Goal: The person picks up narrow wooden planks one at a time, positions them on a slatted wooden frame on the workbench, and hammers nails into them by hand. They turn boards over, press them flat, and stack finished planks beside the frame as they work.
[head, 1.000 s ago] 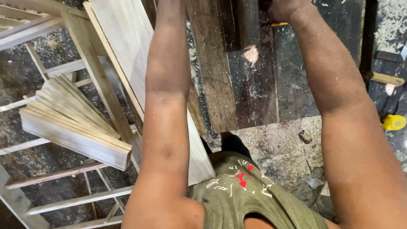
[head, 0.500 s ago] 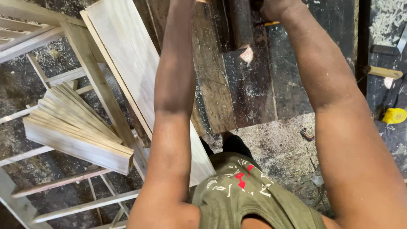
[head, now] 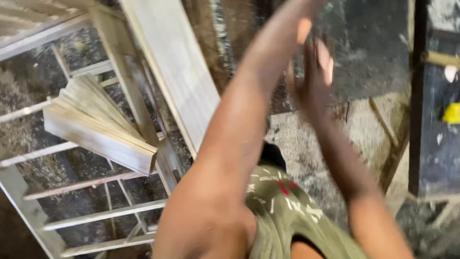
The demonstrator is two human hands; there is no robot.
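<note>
The fingers [head: 326, 60] of the right hand [head: 314, 84] are spread and empty, blurred, raised over the dark boards [head: 364, 52]. The left hand runs out of view past the top edge, so its fingers cannot be told. A pale plank [head: 175, 72] leans beside the left forearm, propped against a wooden frame [head: 120, 86] carrying stacked slats [head: 96, 127].

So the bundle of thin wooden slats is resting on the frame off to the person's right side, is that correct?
Not quite. In the head view the bundle of thin wooden slats rests on the frame on the person's left side, not the right. The rest holds.
</note>
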